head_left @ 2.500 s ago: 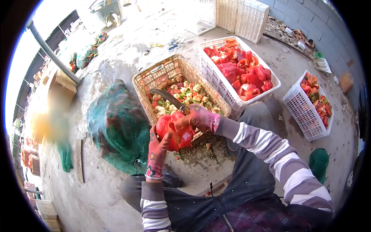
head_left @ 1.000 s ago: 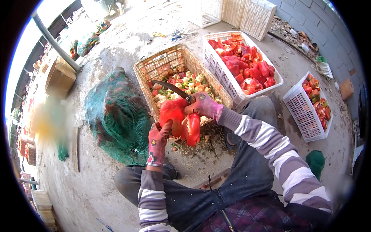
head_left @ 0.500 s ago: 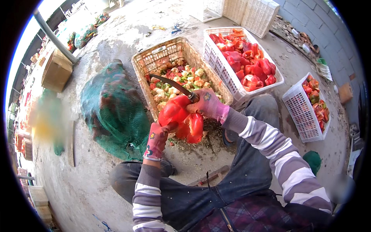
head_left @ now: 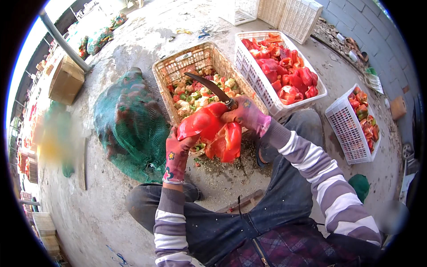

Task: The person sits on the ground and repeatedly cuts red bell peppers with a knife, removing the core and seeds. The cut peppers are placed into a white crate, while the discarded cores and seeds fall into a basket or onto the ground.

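Note:
A red bell pepper (head_left: pixel 202 123), cut open with a flap hanging down, is held between both hands above the near side of a brownish plastic crate. My left hand (head_left: pixel 178 155), in a pink flowered glove, is closed on the pepper's left end. In my right hand (head_left: pixel 248 117), also gloved, is a curved knife (head_left: pixel 210 85), its dark blade pointing up and left over the crate. The fingers of that hand also press against the pepper's right side. Pepper cores and seedy scraps (head_left: pixel 195 95) lie inside the brownish crate (head_left: pixel 178 66).
A white crate (head_left: pixel 254 71) of cut red peppers stands beyond my right hand. A smaller white crate (head_left: pixel 349 129) with red-green peppers is farther right. At left lies a full green mesh sack (head_left: pixel 133 129); behind it stands a cardboard box (head_left: pixel 66 80). Seeds litter the concrete floor.
Both hands have spread slightly apart, the right one moving right. The pepper is opened wider, its flap hanging farther right. The knife has shifted up and right.

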The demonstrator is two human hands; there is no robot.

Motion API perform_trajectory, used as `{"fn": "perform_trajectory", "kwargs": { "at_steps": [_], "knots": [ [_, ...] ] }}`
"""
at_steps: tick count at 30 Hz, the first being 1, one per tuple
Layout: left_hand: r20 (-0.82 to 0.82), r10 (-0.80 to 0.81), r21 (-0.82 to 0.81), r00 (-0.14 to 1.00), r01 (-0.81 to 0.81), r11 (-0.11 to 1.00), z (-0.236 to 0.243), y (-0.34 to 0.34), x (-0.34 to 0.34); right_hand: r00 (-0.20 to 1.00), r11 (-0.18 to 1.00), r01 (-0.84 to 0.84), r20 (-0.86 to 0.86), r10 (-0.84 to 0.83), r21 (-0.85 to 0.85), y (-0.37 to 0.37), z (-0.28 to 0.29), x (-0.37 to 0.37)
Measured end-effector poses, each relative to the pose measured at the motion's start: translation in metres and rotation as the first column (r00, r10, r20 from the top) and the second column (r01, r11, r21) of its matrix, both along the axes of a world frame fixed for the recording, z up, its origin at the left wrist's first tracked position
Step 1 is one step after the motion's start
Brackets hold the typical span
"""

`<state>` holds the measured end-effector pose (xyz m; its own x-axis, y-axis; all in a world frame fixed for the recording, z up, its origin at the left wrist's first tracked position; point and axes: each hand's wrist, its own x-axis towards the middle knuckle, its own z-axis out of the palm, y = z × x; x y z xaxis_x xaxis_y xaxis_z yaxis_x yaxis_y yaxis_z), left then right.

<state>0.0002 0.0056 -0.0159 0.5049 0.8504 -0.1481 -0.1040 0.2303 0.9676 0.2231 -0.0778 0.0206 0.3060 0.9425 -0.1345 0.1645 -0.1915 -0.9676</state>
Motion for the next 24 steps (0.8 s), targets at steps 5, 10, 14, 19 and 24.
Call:
{"fn": "perform_trajectory", "kwargs": {
  "at_steps": [5,10,14,19,24],
  "knots": [
    [-0.516,0.361,0.679,0.777,0.114,0.725,0.003,0.003,0.001,0.989,1.000,0.006,0.148,-0.007,0.002,0.000,-0.003,0.005],
    [-0.392,0.413,0.373,0.822,-0.268,0.888,-0.013,0.033,-0.024,0.993,0.989,0.114,-0.030,-0.112,0.092,-0.006,0.002,0.016],
    [-0.128,0.357,0.280,0.925,-0.312,0.908,0.000,0.033,-0.019,0.973,0.987,0.125,0.180,-0.142,0.105,-0.008,0.005,0.056],
    [-0.341,0.358,0.721,0.869,-0.002,0.692,0.010,0.036,0.010,0.991,0.986,0.127,-0.041,-0.124,0.103,-0.005,-0.005,0.055],
    [-0.374,0.083,0.862,0.924,0.313,0.398,0.017,0.025,0.044,0.964,0.996,0.073,0.261,-0.060,-0.044,0.001,-0.008,0.043]
  ]
}}
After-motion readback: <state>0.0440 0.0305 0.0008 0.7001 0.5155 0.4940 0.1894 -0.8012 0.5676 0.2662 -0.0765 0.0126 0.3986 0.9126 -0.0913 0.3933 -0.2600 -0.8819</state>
